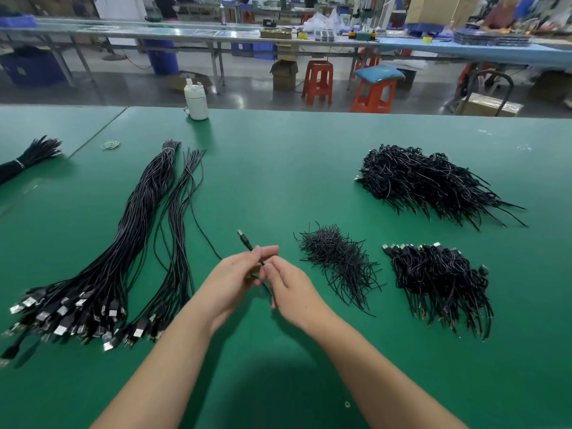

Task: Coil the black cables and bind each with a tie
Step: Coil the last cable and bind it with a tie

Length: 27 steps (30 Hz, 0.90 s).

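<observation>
both hands, left hand [236, 275] and right hand [289, 289], pinch one black cable [246, 241]; two coiled piles [433, 181] lie toward the desk's [278, 168] right edge.

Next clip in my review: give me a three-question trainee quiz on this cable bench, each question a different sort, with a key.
1. True or false: the left hand and right hand both hold one black cable.
2. Multiple choice: where do the loose ties lie? A) left of the uncoiled cables; B) just right of the hands; C) beside the white bottle.
3. Fill in: the plug of the held cable points ____ the person.

Key: 1 true. 2 B. 3 away from.
</observation>
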{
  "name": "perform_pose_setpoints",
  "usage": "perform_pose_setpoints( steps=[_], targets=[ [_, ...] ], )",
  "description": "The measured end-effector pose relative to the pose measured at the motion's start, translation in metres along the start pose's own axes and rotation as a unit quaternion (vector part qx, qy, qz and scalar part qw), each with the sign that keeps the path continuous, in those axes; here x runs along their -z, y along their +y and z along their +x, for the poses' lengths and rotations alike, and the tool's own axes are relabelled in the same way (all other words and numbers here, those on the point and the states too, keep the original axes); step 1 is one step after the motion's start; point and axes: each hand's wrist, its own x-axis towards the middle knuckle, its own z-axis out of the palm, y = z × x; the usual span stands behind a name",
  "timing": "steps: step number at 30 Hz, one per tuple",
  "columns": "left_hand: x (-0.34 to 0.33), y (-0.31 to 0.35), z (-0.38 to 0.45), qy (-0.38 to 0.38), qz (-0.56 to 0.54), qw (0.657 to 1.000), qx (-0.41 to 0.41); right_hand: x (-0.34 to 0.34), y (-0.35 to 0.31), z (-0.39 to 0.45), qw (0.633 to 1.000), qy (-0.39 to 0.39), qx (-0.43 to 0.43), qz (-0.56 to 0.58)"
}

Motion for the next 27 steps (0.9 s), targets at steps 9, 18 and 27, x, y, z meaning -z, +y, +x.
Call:
perform_pose_setpoints(
  steps=[9,18,27],
  targets=[
    [-0.006,0.019,-0.002,0.053,-0.043,0.987,-0.147,-0.009,-0.002,-0.013,0.962,-0.103,-0.068,0.242],
    [0.015,0.043,-0.022,-0.266,0.148,0.943,0.131,0.001,0.011,-0.006,0.906,-0.076,-0.160,0.385],
    [0.007,0.017,-0.003,-0.049,0.318,0.946,0.039,-0.002,0.011,-0.016,0.949,-0.075,-0.095,0.290]
  ],
)
